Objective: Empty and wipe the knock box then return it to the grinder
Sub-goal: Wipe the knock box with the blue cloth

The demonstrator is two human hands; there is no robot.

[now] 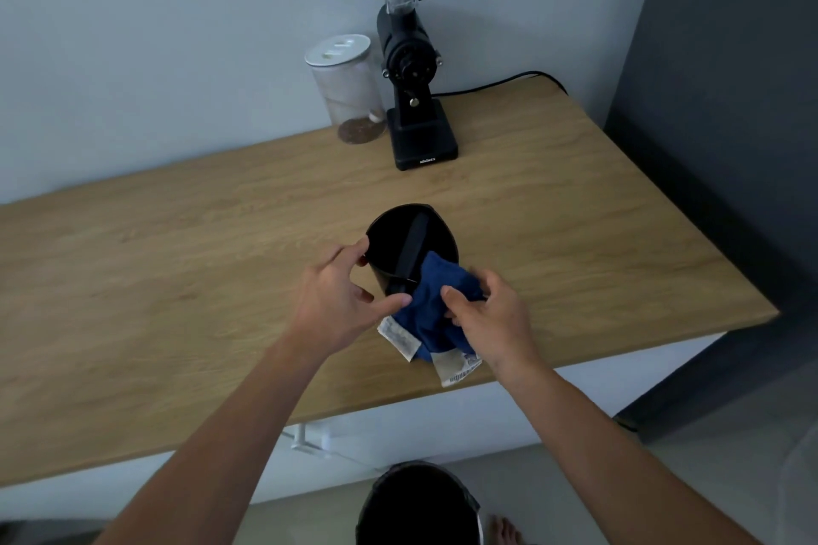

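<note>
Nearest the lens, on the floor below the counter edge, sits a black-lined bin [418,504] with a bare foot [502,531] just beside it; above it both forearms reach up to the knock box [411,243], a black round tub with a bar across its mouth, standing on the wooden counter [177,279] near the front edge and well apart from the grinder [416,102]; the left hand [341,301] curls around the box's near-left rim and wall, fingers closed on it as a brace; the right hand [491,319] pinches a bunched blue cloth [434,301], whose upper fold pushes over the rim to the right of the bar while two white care labels hang down toward the counter edge; the box looks empty, though its dark interior hides any residue, so wiping seems to be the step in hand and the return to the grinder remains; behind, a clear lidded jar [349,89] with a little brown at its bottom stands touching-close to the grinder's left, and a black cord [500,82] runs off to the right; the risks, as I judge them: the cloth could snag under the bar, or a hard push could tip the box off the near edge if the bracing grip slackens.
</note>
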